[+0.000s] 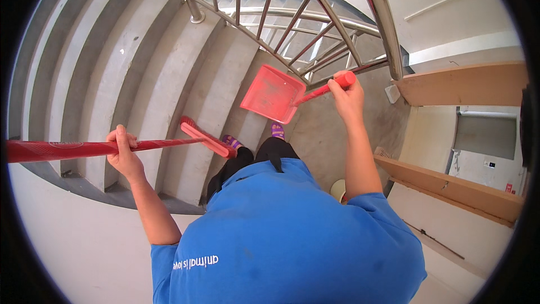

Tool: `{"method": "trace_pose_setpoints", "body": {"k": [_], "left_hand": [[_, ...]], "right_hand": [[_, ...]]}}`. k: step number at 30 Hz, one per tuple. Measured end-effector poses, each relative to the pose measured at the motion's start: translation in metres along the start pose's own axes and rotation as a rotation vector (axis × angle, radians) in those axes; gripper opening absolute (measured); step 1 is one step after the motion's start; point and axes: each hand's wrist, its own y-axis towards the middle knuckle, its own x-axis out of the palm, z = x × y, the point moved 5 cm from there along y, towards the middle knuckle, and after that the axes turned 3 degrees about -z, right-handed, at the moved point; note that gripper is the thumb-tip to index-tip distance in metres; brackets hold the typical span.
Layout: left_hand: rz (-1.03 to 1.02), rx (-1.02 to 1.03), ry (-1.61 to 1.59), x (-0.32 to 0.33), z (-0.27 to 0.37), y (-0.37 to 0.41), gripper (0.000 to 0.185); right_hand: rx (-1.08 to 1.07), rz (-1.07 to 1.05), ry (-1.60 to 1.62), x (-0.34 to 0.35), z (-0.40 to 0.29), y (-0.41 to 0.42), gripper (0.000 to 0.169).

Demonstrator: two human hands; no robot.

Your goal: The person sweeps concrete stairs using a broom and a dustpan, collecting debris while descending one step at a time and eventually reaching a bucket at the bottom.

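Observation:
My left hand point(125, 152) is closed around the red pole of a broom point(156, 144), whose upper end runs out to the left edge of the picture. The broom's red head with red bristles point(207, 138) is over the steps, close to my left foot. In my right hand point(348, 93) is the short red handle of a dustpan point(272, 93). Its pink-red plastic pan lies to the left of that hand, in front of my feet and beside the railing. Grey marks and a few small specks show in the pan. Whether the pan touches the floor I cannot tell.
Curved concrete stairs point(143, 55) fill the left side. A stainless steel railing point(274, 46) runs along their far side, with more steps beyond it. At the right are a wooden-framed doorway point(455, 183), a small pale block point(392, 93) and a partly hidden round container point(338, 190).

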Motion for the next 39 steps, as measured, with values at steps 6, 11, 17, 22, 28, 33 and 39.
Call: {"method": "trace_pose_setpoints", "body": {"k": [6, 11, 17, 22, 28, 33, 39], "left_hand": [[0.006, 0.051, -0.067, -0.007, -0.009, -0.005, 0.011], [0.03, 0.154, -0.046, 0.005, 0.0, -0.014, 0.013], [0.055, 0.264, -0.029, 0.029, 0.013, -0.033, 0.015], [0.196, 0.3, -0.033, 0.029, 0.017, -0.062, 0.018], [0.32, 0.311, 0.007, 0.028, 0.022, -0.091, 0.02], [0.357, 0.336, 0.022, 0.024, 0.025, -0.11, 0.019], [0.376, 0.337, 0.003, 0.025, 0.025, -0.126, 0.02]], "right_hand": [[-0.027, -0.048, 0.012, 0.011, 0.054, 0.013, 0.018], [-0.018, -0.135, 0.008, 0.03, 0.105, 0.03, 0.018], [-0.131, -0.265, 0.077, 0.048, 0.147, 0.045, 0.017], [-0.287, -0.251, 0.092, 0.046, 0.159, 0.047, 0.02], [-0.349, -0.247, 0.004, 0.041, 0.166, 0.05, 0.023], [-0.391, -0.25, 0.014, 0.038, 0.167, 0.052, 0.024], [-0.384, -0.264, 0.027, 0.039, 0.173, 0.053, 0.025]]}}
